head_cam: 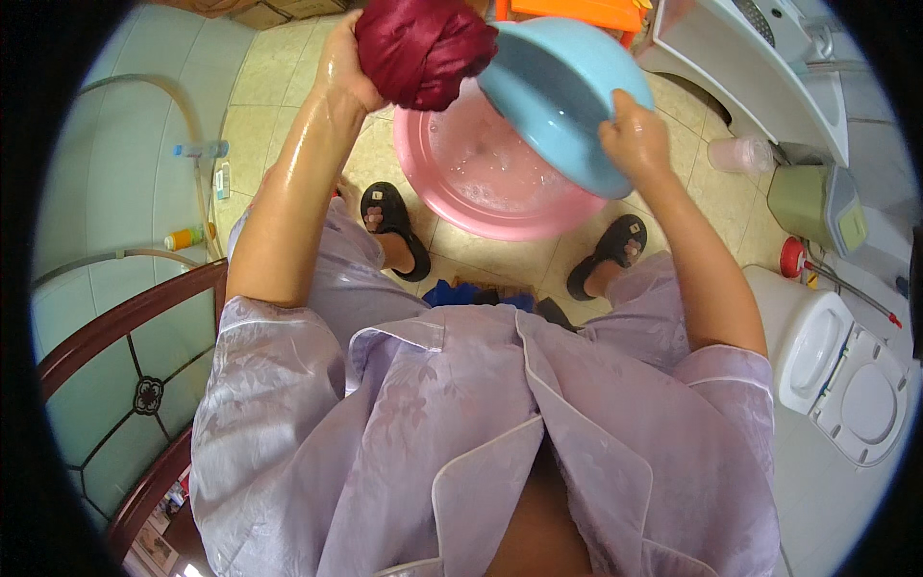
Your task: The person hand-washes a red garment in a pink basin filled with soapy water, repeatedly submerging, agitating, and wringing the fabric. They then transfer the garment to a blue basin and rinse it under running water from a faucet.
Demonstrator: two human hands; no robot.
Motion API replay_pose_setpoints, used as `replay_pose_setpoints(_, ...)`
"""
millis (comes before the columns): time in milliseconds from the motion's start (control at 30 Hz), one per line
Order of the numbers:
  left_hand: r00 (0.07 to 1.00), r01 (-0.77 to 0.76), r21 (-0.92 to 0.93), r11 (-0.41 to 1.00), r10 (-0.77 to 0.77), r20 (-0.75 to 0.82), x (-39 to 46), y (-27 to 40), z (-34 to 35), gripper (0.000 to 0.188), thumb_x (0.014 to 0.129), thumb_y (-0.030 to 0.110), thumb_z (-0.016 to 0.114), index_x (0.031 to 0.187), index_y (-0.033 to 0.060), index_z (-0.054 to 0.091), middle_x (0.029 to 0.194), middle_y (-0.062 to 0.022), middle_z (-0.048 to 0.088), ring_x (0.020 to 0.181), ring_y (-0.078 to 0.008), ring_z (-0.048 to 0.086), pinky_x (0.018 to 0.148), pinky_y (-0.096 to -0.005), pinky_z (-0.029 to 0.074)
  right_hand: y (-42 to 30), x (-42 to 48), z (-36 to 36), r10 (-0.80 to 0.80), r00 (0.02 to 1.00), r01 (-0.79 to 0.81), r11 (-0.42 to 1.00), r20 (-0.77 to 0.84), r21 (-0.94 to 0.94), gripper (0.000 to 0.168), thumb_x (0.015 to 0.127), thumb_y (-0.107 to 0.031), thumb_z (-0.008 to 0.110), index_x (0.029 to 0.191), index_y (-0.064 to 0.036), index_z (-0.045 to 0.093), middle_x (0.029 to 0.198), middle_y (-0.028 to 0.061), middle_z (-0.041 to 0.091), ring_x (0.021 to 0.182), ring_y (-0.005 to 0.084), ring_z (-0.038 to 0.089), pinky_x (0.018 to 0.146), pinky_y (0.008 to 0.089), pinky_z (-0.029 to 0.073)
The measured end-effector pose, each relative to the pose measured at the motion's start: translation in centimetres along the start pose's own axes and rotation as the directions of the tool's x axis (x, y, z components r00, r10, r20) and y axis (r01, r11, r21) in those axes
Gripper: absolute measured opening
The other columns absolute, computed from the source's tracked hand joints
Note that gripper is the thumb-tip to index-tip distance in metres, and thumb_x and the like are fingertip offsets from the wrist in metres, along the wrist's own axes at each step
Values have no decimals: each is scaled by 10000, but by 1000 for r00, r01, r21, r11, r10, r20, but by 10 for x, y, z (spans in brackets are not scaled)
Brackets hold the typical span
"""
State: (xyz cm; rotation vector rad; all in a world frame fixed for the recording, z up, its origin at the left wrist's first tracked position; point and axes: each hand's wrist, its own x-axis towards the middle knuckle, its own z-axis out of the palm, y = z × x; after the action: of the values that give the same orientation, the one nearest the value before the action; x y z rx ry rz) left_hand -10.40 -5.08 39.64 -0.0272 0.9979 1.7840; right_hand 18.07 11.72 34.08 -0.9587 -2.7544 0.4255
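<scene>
A bunched, wet dark red cloth (425,54) rests in my left hand (350,68), raised at the upper middle of the view. My right hand (636,137) grips the rim of a light blue plastic basin (570,94), which is tilted over the right part of a larger pink basin (440,198). The pink basin stands on the floor and holds pinkish, sudsy water (497,155). The tilted basin hides part of the water. What the blue basin's far inside holds cannot be told. My left forearm is wet.
Behind the basins stands an orange plastic stool (577,9). On the right are a white washstand (750,86), a pink-lidded jar (739,155), a green bin (800,202), a toilet (807,360) and a red plunger (792,257). Bottles (189,238) and hoses lie on the left.
</scene>
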Motion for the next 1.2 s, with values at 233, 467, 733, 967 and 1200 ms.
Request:
replay_pose_setpoints(233,992,-41,-67,997,49,118,-8,27,-19,406,929,275,364,1175,-6,524,1157,-192,593,1041,-367,588,938,-541,455,-12,1,66,87,985,-106,987,146,123,136,727,-96,569,842,-28,543,766,233,627,703,419,612,659,478,488)
replay_pose_setpoints(467,988,-67,-29,997,71,135,-12,31,-56,404,954,254,328,1213,-10,492,1185,-193,580,1057,-357,585,938,-520,466,119,-17,63,380,468,-813,-170,798,557,307,677,-7,545,974,69,533,815,180,590,767,359,628,725,499,543)
replay_pose_setpoints(733,946,-42,-60,997,59,318,-36,35,-37,432,965,296,344,1244,-4,478,1205,-200,571,1062,-363,586,916,-518,488,64,-113,134,321,567,-523,-572,759,632,544,670,-56,599,1197,2,477,1032,169,571,1022,360,538,908,506,454)
replay_pose_setpoints(967,994,-110,141,984,110,12,-41,31,-19,387,920,297,394,1129,11,551,1131,-163,609,1023,-324,602,923,-497,480,36,-69,115,489,815,-109,-398,311,911,494,673,49,548,1161,-16,510,987,110,591,910,276,573,775,392,499)
replay_pose_setpoints(1200,996,-73,104,992,78,-46,-28,23,-22,362,902,303,390,1088,51,571,1083,-140,635,976,-319,624,900,-528,482,57,-17,-15,417,906,-150,155,73,977,328,659,42,584,986,25,561,784,88,593,624,172,571,562,297,485)
